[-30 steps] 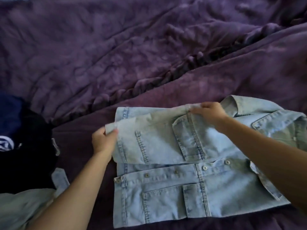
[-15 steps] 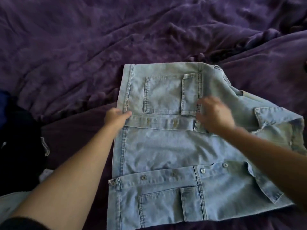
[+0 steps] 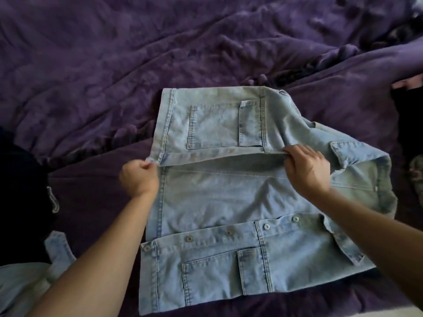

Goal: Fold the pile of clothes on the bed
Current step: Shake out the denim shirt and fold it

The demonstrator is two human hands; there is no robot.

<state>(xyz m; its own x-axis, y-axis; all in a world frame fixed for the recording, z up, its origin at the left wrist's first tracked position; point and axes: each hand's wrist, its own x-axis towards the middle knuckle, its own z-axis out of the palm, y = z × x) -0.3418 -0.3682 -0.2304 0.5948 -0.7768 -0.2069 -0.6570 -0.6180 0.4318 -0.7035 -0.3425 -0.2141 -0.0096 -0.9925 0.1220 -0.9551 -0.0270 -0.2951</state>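
Observation:
A light blue denim jacket (image 3: 219,197) lies spread on the purple bed, collar to the right. Its far front panel with a pocket is laid open away from me, and its near front panel with metal buttons lies toward me. My left hand (image 3: 139,178) pinches the lower corner of the far panel's edge at the hem. My right hand (image 3: 307,169) grips the same edge further right, near the chest pocket flap. That edge is lifted slightly off the jacket's inside.
A rumpled purple blanket (image 3: 137,65) covers the bed. Dark clothes (image 3: 20,202) lie at the left edge, with another pale denim garment (image 3: 25,284) at the lower left. More dark cloth (image 3: 409,124) sits at the right edge.
The far front panel, earlier folded over the jacket in both hands, was flipped open away from me. Both hands now grip its edge again and lift it slightly.

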